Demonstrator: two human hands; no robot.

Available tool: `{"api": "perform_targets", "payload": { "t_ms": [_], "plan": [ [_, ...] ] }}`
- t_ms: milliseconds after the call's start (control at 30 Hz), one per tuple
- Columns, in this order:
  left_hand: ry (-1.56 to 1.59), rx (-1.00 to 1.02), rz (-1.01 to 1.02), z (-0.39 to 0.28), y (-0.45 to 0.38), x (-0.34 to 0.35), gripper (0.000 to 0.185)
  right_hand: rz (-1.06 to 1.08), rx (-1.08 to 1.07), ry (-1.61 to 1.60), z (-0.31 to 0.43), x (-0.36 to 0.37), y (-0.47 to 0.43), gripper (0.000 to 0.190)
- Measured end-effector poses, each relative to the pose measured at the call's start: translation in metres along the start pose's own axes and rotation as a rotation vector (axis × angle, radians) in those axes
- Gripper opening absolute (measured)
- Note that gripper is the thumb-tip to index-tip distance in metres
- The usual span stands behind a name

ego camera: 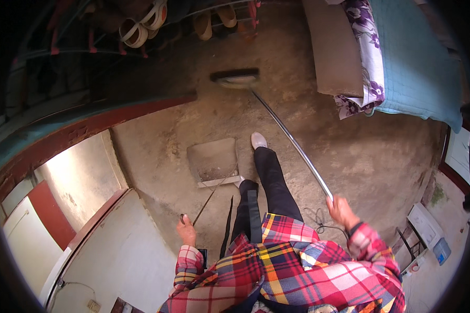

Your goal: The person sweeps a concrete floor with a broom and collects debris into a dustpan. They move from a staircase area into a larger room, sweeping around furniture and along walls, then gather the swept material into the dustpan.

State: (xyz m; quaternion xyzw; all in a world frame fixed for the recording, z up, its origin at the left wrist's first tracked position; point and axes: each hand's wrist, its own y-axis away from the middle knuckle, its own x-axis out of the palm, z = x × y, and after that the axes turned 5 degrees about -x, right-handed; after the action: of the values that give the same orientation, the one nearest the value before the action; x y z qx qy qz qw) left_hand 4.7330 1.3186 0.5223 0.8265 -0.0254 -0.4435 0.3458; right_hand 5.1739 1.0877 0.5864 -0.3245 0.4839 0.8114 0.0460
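Note:
My right hand (pixel 341 211) is closed round the upper end of a broom's metal handle. The handle runs up and left to the broom head (pixel 237 79), whose dark bristles rest on the concrete floor. Lower left, my left hand (pixel 187 231) grips the thin handle of a dustpan. The dustpan (pixel 212 158) lies on the floor beside my feet, with bits of debris near its lower rim. The broom head is beyond the dustpan and apart from it.
A shoe rack (pixel 121 51) with several shoes stands at the upper left. A bed with a teal cover (pixel 415 62) is at the upper right. A dark red wooden beam (pixel 82 131) crosses the left. A cable (pixel 321 225) lies behind my right leg. A small stand (pixel 411 244) is at the right wall.

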Motion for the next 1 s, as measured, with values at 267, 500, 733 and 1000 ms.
{"api": "perform_targets", "payload": {
  "t_ms": [267, 500, 733, 1000],
  "plan": [
    [0.037, -0.117, -0.009, -0.014, 0.012, 0.003, 0.030, -0.137, -0.161, 0.131, 0.067, 0.016, -0.229, 0.033],
    [-0.073, -0.021, 0.025, -0.007, 0.006, 0.002, 0.031, 0.029, 0.135, 0.151, -0.016, 0.043, -0.066, 0.040],
    [-0.060, -0.005, 0.029, 0.001, -0.007, 0.000, 0.032, 0.215, 0.373, -0.326, -0.020, 0.005, 0.096, 0.042],
    [0.004, -0.040, 0.048, -0.017, 0.000, -0.002, 0.032, -0.122, 0.196, -0.783, 0.004, 0.023, -0.065, 0.040]
  ]
}}
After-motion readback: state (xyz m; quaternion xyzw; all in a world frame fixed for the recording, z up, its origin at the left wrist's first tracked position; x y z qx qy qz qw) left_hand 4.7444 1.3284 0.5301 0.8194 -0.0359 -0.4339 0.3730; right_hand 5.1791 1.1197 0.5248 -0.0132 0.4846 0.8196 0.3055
